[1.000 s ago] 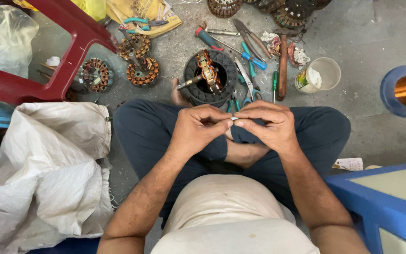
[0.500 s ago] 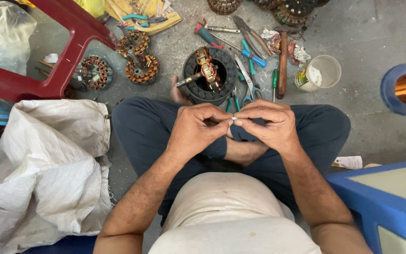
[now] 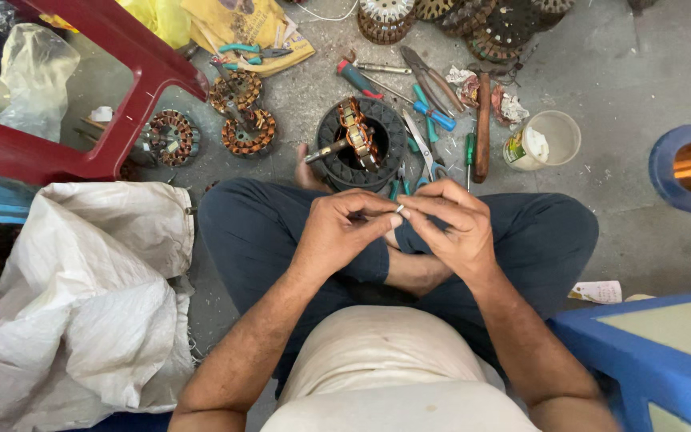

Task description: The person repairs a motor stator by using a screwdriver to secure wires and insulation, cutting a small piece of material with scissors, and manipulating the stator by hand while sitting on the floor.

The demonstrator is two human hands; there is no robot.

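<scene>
Centrally, above crossed legs in dark trousers, left hand (image 3: 341,232) and right hand (image 3: 449,228) are meeting fingertip to fingertip, both pinching a tiny pale sleeve (image 3: 399,209) for close work, while a round black motor stator (image 3: 359,144) with copper windings is lying just beyond on gritty concrete floor (image 3: 625,64) beside scattered pliers (image 3: 433,80).

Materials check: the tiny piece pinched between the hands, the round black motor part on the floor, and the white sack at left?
Small white sleeve piece, pinched by left hand and right hand: probably plastic or paper tubing; too small to tell.
Round black motor housing: looks like dark painted metal, with shiny copper-coloured windings inside.
Large white sack: seemingly woven plastic, with a matte, creased surface and frayed edge.
</scene>
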